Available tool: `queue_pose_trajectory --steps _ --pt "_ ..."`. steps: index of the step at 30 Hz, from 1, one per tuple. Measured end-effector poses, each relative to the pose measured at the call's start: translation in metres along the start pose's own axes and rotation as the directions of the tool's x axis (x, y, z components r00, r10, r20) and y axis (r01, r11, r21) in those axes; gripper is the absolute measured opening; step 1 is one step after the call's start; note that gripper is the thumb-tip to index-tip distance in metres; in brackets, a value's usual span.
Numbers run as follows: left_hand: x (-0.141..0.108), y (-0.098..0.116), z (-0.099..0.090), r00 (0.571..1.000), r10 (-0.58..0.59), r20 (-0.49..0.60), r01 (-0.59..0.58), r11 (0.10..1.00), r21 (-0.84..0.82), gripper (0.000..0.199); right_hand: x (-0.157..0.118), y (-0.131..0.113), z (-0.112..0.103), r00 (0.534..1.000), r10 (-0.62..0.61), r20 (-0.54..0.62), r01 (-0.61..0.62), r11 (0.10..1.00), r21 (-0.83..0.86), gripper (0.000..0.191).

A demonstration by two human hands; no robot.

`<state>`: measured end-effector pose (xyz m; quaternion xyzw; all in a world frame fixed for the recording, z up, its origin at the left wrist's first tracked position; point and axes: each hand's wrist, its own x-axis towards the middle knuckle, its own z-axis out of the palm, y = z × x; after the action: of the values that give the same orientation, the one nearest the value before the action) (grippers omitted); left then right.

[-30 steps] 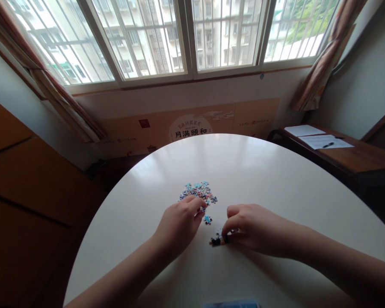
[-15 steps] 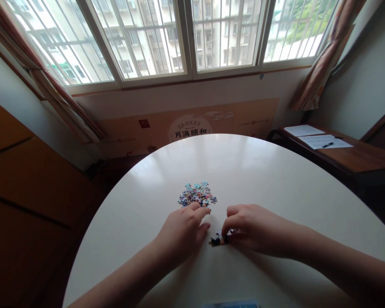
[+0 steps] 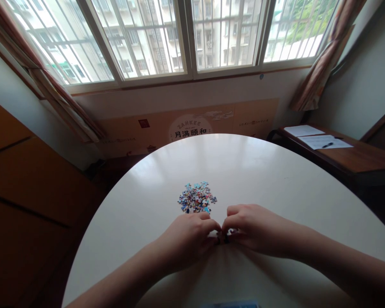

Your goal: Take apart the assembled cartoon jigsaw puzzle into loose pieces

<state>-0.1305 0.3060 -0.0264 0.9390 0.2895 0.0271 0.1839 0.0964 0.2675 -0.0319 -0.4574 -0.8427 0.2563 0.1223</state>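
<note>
A small group of joined puzzle pieces [image 3: 225,238], dark with lighter parts, lies on the white table between my two hands and is mostly covered by fingers. My left hand [image 3: 195,235] is closed on its left end, thumb and fingertips pinched together. From the right, my right hand [image 3: 250,229] grips the same pieces with bent fingers. The fingertips of both hands nearly touch. Just beyond my left hand is a loose pile of colourful puzzle pieces [image 3: 197,197].
The round white table [image 3: 259,171] fills the middle. A blue-edged flat item [image 3: 232,305] shows at the bottom edge. To the right, a brown side table [image 3: 368,156] bears papers [image 3: 324,141] and a pen. Windows and curtains stand behind.
My left hand has moved from beside the pile down and right to the joined pieces, its fingers closing on them. More of the pile's near side shows. My right hand has stayed put.
</note>
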Motion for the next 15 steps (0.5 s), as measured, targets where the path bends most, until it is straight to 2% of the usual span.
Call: queue_pose_trajectory --steps 11,15 --pt "0.0 0.001 -0.002 1.0 0.009 0.011 -0.008 0.999 -0.038 0.023 -0.001 0.006 -0.001 1.0 -0.017 -0.019 0.016 0.999 -0.034 0.007" --pt "-0.001 0.001 -0.002 1.0 0.007 0.01 -0.006 1.0 -0.018 0.02 0.003 0.013 -0.001 0.999 0.01 -0.047 -0.012 0.999 -0.036 0.013"
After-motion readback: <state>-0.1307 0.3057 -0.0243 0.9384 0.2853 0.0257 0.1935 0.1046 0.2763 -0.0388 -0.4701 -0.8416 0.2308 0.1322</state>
